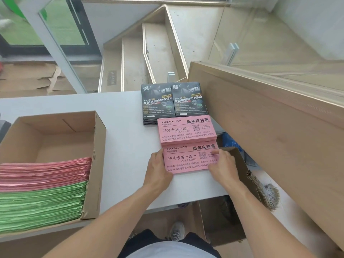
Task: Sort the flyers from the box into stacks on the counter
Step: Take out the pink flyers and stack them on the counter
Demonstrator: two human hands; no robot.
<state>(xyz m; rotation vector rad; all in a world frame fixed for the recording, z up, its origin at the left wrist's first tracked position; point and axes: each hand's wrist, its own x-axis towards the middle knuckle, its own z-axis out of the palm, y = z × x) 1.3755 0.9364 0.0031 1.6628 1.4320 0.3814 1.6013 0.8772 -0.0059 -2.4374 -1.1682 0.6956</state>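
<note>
Daylit stairwell behind a counter

Beige tiled steps with metal nosing (pixel 134 58) descend past a glass balustrade panel (pixel 260 43); a pale wooden ledge (pixel 260 116) (slanting rightward) flanks a white countertop (pixel 122 146).

You've got two black flyer stacks (pixel 158 103) (pixel 189 100) side by side on the counter (pixel 121 146), two pink flyer stacks (pixel 186 130) (pixel 186 161), and one cardboard box (pixel 96 155) holding two bundles: one pink (pixel 44 172), one green (pixel 41 205). Sheets per stack can't be counted.
</note>
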